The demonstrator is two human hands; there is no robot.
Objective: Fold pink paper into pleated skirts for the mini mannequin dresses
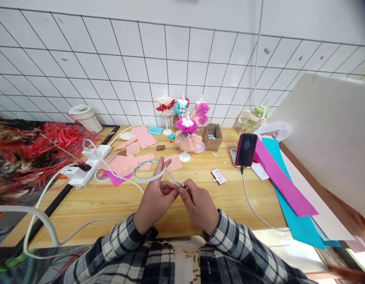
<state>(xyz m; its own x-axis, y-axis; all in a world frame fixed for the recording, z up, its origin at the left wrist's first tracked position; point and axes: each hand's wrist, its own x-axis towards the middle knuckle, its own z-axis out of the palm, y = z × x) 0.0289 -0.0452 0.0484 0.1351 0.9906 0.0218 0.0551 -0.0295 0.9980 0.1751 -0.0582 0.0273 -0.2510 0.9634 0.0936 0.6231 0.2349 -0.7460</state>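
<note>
My left hand (154, 199) and my right hand (200, 205) meet over the near middle of the wooden table (200, 173). Both pinch a thin white tape measure (145, 175) that loops up and to the left from my fingers. My left forefinger points up inside the loop. Both wrists come out of plaid sleeves.
Pink paper pieces (126, 161) lie behind the loop. Small mannequins in paper dresses (187, 134) stand at the back with a cardboard box (212, 137). A phone (246, 150) leans at right beside magenta and cyan sheets (284, 185). A power strip (88, 163) and red strands (37, 150) are left.
</note>
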